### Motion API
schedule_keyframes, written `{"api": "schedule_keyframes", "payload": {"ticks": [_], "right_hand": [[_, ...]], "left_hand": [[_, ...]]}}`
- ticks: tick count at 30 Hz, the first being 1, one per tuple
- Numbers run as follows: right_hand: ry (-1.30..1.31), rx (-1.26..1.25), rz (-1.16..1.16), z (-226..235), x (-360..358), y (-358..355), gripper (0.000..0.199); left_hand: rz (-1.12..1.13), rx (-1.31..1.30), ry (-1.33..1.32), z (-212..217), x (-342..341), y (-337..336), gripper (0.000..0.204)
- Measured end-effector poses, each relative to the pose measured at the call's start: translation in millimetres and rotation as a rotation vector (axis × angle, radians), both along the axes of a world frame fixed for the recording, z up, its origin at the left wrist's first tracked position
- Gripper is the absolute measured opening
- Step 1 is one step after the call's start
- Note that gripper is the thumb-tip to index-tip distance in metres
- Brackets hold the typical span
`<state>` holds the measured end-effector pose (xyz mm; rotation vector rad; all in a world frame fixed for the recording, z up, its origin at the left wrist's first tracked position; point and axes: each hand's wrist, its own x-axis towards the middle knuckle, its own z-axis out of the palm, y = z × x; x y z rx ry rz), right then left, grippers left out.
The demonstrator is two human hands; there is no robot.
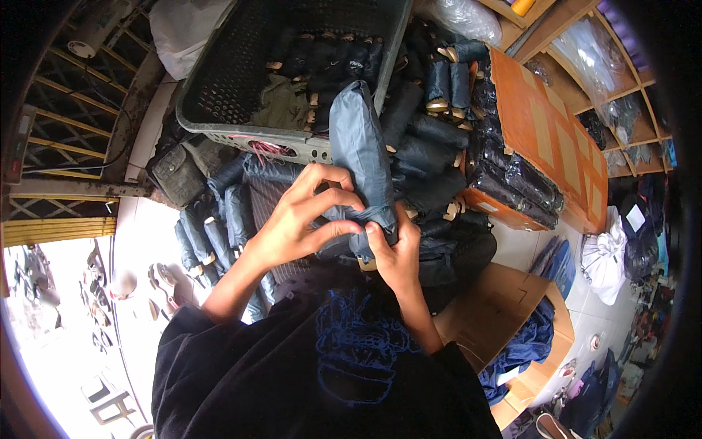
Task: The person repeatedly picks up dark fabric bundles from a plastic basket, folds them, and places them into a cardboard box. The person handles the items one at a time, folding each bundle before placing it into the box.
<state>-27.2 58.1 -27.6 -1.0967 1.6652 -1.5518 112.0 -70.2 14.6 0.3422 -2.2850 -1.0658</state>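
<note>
A dark blue-grey folded umbrella [358,139] stands out in front of my chest, its rounded end pointing away from me. My left hand [303,216] pinches the gathered fabric near its lower end between thumb and fingers. On the right side of that same end, my right hand [397,252] grips the umbrella, thumb pressed to the cloth and the other fingers mostly hidden behind. Just beyond is a grey plastic basket [256,140] holding rows of similar dark umbrellas [333,62] with pale ends. More rolled umbrellas [431,139] are heaped to the right of the held one.
An orange-brown carton [545,124] with plastic-wrapped dark packs stands at right. Nearer, an open cardboard box [490,314] contains dark blue cloth. Several rolled umbrellas [216,238] and a dark bag [175,175] lie at left. Wooden shelving [640,110] and a white sack [605,260] are far right.
</note>
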Motion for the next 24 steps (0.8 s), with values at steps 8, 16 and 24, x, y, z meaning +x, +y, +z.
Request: {"api": "schedule_keyframes", "payload": {"ticks": [8,16,24], "right_hand": [[0.154,0.0,-0.085,5.9,9.5,-5.9,0.022],[-0.309,-0.011,0.192,2.6,13.5,-4.9,0.035],[-0.712,0.251,0.182,-10.3,22.7,4.2,0.033]], "left_hand": [[0.215,-0.191,0.065,-6.3,-4.3,13.4,0.015],[0.068,1.393,0.499,-25.1,-18.3,25.2,0.059],[0.134,1.283,0.352,-10.5,-33.7,30.4,0.031]]}}
